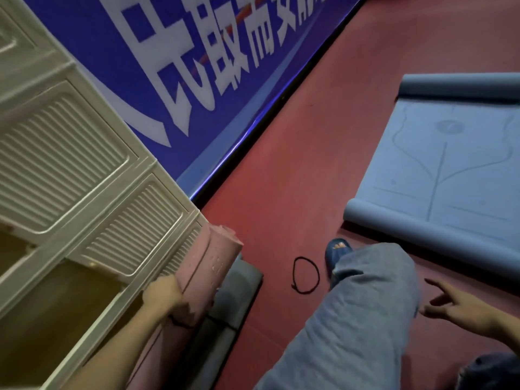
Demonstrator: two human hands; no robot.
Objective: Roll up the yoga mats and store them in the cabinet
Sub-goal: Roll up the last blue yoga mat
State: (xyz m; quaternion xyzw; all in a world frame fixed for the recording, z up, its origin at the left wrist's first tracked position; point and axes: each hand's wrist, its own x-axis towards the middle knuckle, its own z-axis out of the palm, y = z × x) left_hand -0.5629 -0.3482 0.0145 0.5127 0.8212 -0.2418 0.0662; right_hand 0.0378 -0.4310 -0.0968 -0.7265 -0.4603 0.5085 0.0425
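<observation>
My left hand [161, 294] grips a rolled pink yoga mat [209, 266] held up beside the cream plastic cabinet [64, 153], whose lower compartment [56, 305] stands open. A black band circles the pink roll near my wrist. Under the pink roll a rolled grey mat [233, 294] lies on the floor. A blue yoga mat [450, 170] lies flat at the right, its two ends curled. My right hand [455, 306] hovers open above the floor, fingers spread, holding nothing.
A black elastic loop [306, 274] lies on the red floor [309, 136] beside my blue shoe [337, 253]. My leg in grey trousers [351, 319] stretches forward. A blue banner with white characters [174, 66] covers the wall behind the cabinet.
</observation>
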